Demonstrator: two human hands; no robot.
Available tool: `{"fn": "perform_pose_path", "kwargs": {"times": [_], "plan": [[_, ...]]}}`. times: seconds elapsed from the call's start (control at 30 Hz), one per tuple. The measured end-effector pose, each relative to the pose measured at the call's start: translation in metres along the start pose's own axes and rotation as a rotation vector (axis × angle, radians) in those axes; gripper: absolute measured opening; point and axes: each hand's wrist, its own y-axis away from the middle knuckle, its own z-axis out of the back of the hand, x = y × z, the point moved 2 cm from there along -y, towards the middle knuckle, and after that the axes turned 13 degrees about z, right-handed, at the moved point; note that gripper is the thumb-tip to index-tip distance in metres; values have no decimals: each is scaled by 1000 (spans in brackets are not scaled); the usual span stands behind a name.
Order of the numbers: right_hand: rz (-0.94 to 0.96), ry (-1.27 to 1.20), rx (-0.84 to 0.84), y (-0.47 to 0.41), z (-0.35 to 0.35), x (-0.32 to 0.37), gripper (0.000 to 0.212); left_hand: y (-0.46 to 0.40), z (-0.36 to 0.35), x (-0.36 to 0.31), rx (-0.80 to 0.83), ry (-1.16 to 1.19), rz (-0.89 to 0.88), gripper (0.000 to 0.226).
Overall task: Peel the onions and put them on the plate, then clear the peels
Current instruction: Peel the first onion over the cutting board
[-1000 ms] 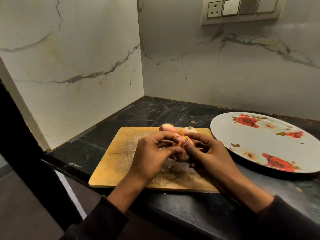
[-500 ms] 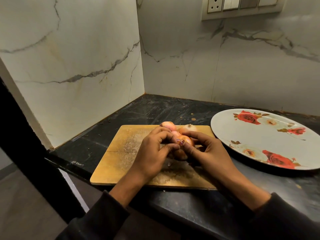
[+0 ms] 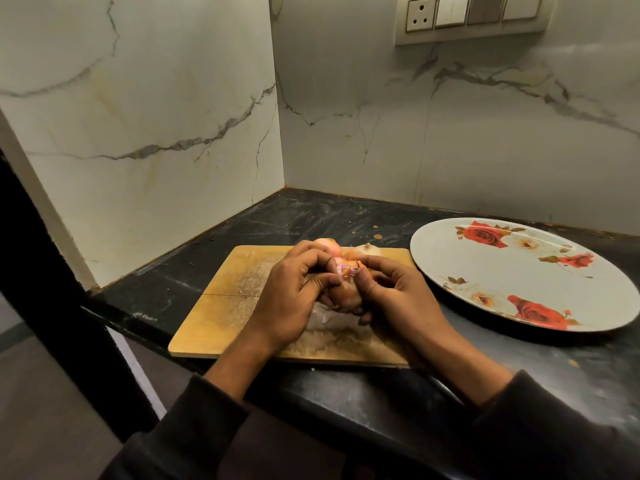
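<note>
An orange-brown onion point(image 3: 347, 293) is held between both hands over the wooden cutting board point(image 3: 231, 299). My left hand point(image 3: 292, 292) curls round its left side, and my right hand point(image 3: 391, 292) grips its right side, thumb pressing at a loose flap of pinkish skin on top. Two more onions lie at the board's far edge: a pink one point(image 3: 327, 246) and a pale one point(image 3: 369, 250), both partly hidden by my fingers. The white plate with red roses point(image 3: 540, 282) lies to the right with nothing on it.
The dark stone counter point(image 3: 304, 220) sits in a corner of marble walls. Small peel flakes point(image 3: 375, 236) lie behind the board. A switch panel point(image 3: 471, 12) hangs on the back wall. The counter's front edge drops to the floor at left.
Both hands stay on the onion; the fingers have shifted a little around its top and the skin flap is more lifted. The view has tilted slightly.
</note>
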Motion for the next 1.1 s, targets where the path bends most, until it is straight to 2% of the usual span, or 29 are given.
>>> {"fn": "perform_pose_path", "kwargs": {"times": [0.17,0.37,0.5,0.63,0.83,0.97,1.1], "plan": [[-16,6,-20,-3,-1,-4,28,0,0,0,23,81,-5,20],[-50,31,-19,-6,4,-9,37,-1,-2,4,81,131,76,18],[-61,45,-13,-5,4,-8,35,-1,-2,4,76,62,40,20],[-47,20,-8,-4,3,-6,25,-2,-2,4,40,45,11,15],[7,127,25,-3,7,-3,31,-1,-5,2,70,-56,-41,18],[33,100,108,-3,6,-1,33,-1,-5,3,52,-118,-66,23],[-24,12,102,-4,3,0,38,0,-4,2,38,-127,-83,21]]}}
